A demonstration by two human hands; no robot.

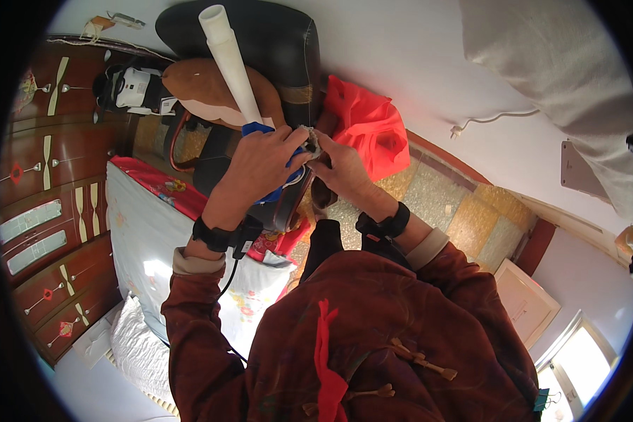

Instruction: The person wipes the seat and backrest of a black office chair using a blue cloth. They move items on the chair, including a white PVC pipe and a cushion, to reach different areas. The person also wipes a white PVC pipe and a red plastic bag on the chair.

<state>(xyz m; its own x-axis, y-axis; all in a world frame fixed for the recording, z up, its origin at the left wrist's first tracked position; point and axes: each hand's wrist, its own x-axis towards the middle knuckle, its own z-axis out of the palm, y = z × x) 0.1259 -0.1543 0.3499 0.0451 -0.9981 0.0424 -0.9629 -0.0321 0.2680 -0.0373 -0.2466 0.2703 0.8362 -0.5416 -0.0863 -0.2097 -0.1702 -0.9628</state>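
Observation:
My left hand (pixel 260 165) is closed over a blue plastic body (pixel 255 128), with its fingertips at a small grey, fuzzy, dusty-looking piece (pixel 311 144). From the other side my right hand (pixel 346 172) pinches that same piece between thumb and fingers. A long white tube (pixel 229 65) rises from behind the left hand and leans up to the left. It appears to be joined to the blue body, but the joint is hidden by the hand. Dark bands with small boxes are strapped round both wrists.
A black padded chair (pixel 304 67) with a brown cushion (pixel 190 79) stands ahead. Beside it lies a red bag (pixel 369 126) near the tiled floor (pixel 408 200). The bed (pixel 137 225) is on the left, by reddish-brown cabinets (pixel 77 155). A white plug and cord (pixel 496 118) lie at right.

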